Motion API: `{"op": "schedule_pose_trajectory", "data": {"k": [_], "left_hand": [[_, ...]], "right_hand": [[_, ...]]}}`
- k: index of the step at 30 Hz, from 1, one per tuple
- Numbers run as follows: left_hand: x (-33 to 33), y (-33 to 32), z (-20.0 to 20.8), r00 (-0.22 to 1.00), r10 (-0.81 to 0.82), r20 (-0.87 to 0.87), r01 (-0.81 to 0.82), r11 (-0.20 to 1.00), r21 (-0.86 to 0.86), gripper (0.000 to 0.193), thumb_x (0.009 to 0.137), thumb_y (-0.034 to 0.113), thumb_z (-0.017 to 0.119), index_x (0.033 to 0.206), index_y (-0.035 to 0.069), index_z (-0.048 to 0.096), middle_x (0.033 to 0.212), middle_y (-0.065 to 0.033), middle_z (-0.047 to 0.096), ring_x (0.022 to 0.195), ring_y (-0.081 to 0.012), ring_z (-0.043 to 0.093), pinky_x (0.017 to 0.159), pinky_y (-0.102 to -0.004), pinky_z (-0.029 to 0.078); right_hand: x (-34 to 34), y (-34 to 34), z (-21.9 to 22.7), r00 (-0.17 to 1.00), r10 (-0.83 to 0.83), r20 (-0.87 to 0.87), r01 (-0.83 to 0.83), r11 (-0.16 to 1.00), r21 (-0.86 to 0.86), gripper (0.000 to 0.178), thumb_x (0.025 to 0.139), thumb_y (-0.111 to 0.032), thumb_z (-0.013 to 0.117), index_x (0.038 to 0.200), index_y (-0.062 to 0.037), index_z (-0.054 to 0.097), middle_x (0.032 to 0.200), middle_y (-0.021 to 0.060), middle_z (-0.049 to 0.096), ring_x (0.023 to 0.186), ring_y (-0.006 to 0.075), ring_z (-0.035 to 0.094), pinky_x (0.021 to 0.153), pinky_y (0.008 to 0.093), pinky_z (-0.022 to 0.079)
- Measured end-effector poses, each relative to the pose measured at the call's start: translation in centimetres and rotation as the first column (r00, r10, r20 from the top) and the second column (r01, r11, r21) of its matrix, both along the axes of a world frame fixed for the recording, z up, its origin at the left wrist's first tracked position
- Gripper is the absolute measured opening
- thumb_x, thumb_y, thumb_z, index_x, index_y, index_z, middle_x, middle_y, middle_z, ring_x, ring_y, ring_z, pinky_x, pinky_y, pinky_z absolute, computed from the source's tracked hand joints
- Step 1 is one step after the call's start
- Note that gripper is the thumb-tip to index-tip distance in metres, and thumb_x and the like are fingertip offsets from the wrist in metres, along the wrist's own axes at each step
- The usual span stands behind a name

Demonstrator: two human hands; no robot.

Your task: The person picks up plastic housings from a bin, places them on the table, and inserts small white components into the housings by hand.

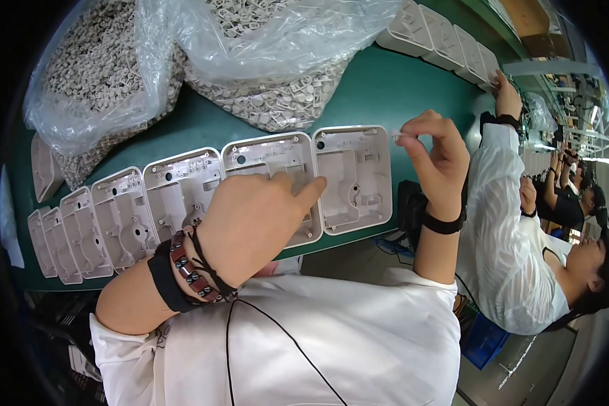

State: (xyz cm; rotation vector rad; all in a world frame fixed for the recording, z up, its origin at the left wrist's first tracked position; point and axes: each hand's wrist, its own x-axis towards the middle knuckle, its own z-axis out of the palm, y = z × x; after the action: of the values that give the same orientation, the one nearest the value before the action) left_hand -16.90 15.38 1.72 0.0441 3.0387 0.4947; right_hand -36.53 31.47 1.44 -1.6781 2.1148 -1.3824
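We've a tiny pale part (396, 135) pinched btwn thumb & index of our R hand (441, 152), those fingers closed on it, held up just beyond the far R corner of the end box (345, 162); a gap shows btwn part & box. Exact shape of the part's too small to tell.

End box sits open side up, grey, w/ a dark round hole in its far L corner. Our L hand (250, 213) is over the next box (250, 145), index stretched out to the wall where the two boxes meet; its other fingers are curled under & partly hidden, so we can't tell if they grip anything.

More grey boxes (183, 179) run off L in a line, smaller-looking toward the rim. Behind 'em, on the green desk (379, 88), two clear bags, L bag (154, 61) & R bag (298, 37), are full of small grey pcs. Far R, a back row (446, 40) of similar boxes, w/ a co-worker's hand (507, 98) at its near end.
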Motion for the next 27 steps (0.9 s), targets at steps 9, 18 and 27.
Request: {"op": "schedule_pose_trajectory", "data": {"k": [9, 18, 27], "left_hand": [[-0.1, -0.7, 0.0, 0.999, 0.007, 0.045, -0.013, 0.991, 0.131, 0.044, 0.074, 0.013, 0.058, 0.118, 0.017, 0.054, 0.068, -0.0050, 0.054, 0.054, -0.0188, 0.058, 0.047, -0.0304, 0.045], [-0.6, -1.0, -0.2, 0.998, -0.013, 0.060, 0.004, 0.989, 0.146, 0.039, 0.077, 0.017, 0.058, 0.116, 0.019, 0.056, 0.066, -0.0040, 0.053, 0.053, -0.0183, 0.057, 0.047, -0.0301, 0.045], [-0.7, -0.9, -0.5, 0.998, 0.000, 0.061, -0.008, 0.991, 0.133, 0.035, 0.080, 0.021, 0.060, 0.115, 0.021, 0.058, 0.064, -0.0032, 0.051, 0.053, -0.0187, 0.055, 0.047, -0.0306, 0.044]], "right_hand": [[-0.6, -1.9, -1.2, 0.982, -0.009, 0.191, -0.019, 0.989, 0.144, 0.015, 0.076, 0.010, 0.063, 0.088, 0.0029, 0.058, 0.087, 0.0115, 0.063, 0.070, 0.0183, 0.060, 0.064, 0.0284, 0.048], [-2.0, -4.8, 0.4, 0.950, 0.294, -0.107, -0.286, 0.955, 0.084, 0.016, 0.066, 0.006, 0.069, 0.077, 0.0004, 0.059, 0.083, 0.0109, 0.062, 0.070, 0.0224, 0.059, 0.061, 0.0321, 0.047], [-3.1, -6.5, 0.0, 0.761, 0.572, -0.307, -0.437, 0.801, 0.409, 0.013, 0.063, -0.007, 0.070, 0.069, -0.0072, 0.058, 0.079, 0.0032, 0.053, 0.072, 0.0211, 0.053, 0.059, 0.0312, 0.040]]}}
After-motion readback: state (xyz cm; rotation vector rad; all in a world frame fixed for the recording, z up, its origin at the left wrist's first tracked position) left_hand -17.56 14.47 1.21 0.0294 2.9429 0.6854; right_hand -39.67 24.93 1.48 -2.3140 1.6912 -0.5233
